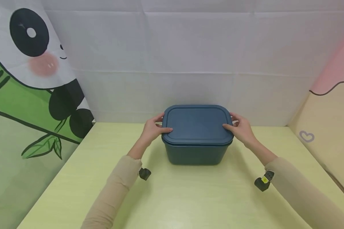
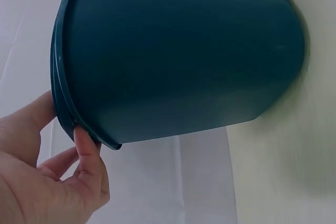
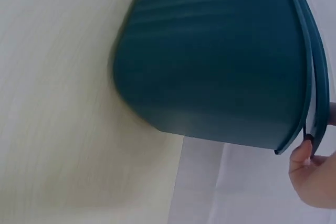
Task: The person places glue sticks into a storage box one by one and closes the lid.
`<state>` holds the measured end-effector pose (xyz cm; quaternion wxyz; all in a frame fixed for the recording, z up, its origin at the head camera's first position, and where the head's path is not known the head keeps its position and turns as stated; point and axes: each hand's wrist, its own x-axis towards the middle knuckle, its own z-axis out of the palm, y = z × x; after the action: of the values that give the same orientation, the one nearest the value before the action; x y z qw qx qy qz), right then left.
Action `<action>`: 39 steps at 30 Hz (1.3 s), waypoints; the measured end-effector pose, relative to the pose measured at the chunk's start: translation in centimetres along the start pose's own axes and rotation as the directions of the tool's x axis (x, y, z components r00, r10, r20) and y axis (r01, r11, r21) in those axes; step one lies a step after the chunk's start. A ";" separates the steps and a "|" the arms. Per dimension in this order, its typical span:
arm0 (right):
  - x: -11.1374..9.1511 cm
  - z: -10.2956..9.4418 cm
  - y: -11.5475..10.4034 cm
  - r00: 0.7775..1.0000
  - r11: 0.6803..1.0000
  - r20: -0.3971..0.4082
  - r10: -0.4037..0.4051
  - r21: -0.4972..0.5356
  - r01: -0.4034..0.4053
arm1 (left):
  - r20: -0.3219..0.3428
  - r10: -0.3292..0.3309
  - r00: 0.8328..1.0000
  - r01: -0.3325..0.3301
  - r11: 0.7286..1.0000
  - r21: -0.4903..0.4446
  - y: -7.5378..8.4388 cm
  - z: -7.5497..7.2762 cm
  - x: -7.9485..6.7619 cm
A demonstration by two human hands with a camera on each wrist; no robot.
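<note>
A dark blue-green plastic box [image 1: 196, 155] stands on the table near the back wall, under a matching lid [image 1: 197, 124] with rounded corners. My left hand [image 1: 154, 128] grips the lid's left edge, thumb on top and fingers at the side and below. At the opposite edge my right hand [image 1: 240, 128] pinches the lid the same way. In the right wrist view a narrow gap shows between the lid [image 3: 321, 77] and the rim of the box [image 3: 210, 66] near the right fingers. On the left side, the lid sits close to the rim. The box's inside is hidden.
The pale yellow-green table [image 1: 195, 197] reaches back to a white cloth wall [image 1: 189, 57]. A panda-printed cloth [image 1: 31, 79] hangs at the left, and a pink and beige cloth [image 1: 329, 127] at the right. Small black cameras [image 1: 144, 174] are on both wrists.
</note>
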<state>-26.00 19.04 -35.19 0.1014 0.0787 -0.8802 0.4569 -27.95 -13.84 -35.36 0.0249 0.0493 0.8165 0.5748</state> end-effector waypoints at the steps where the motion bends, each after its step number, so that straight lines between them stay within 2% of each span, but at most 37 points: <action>1: 0.1 0.0 0.1 1.000 1.000 0.017 -0.005 -0.024 0.005 | -0.004 -0.013 1.000 0.013 1.000 0.009 0.0 0.0 0.0; 5: 0.2 0.2 0.2 0.997 0.996 0.069 -0.020 -0.090 0.026 | -0.009 -0.037 0.999 0.038 0.999 0.039 0.1 -0.2 0.0; 9: 0.2 0.3 0.2 0.996 0.990 0.084 -0.037 -0.134 0.048 | -0.006 -0.045 0.999 0.045 0.998 0.038 0.0 -0.1 -0.2; 16: -0.1 0.1 0.6 0.988 0.971 0.142 -0.069 -0.216 0.099 | -0.006 -0.054 0.999 0.053 0.998 -0.046 -1.1 0.4 -0.3; 21: -0.3 0.1 1.0 0.984 0.978 0.172 -0.053 -0.188 0.085 | -0.001 -0.057 0.998 0.057 0.995 -0.084 -1.9 0.6 -0.4; 28: -0.4 0.2 1.5 0.984 0.987 0.173 -0.037 -0.145 0.063 | -0.010 -0.032 0.999 0.032 0.998 -0.051 -2.0 0.7 -0.6; 33: -0.7 0.3 1.7 0.985 0.988 0.159 -0.061 -0.129 0.082 | -0.008 -0.017 1.000 0.016 0.999 -0.045 -2.4 0.9 -1.0; 39: -1.0 0.7 2.1 0.988 0.992 0.136 -0.077 -0.087 0.089 | -0.014 0.012 1.000 -0.013 0.995 -0.098 -2.9 1.2 -1.1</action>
<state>-25.56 19.69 -37.50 0.0655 0.1405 -0.9013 0.4045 -26.85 -13.81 -38.54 0.0182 0.0491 0.7871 0.6146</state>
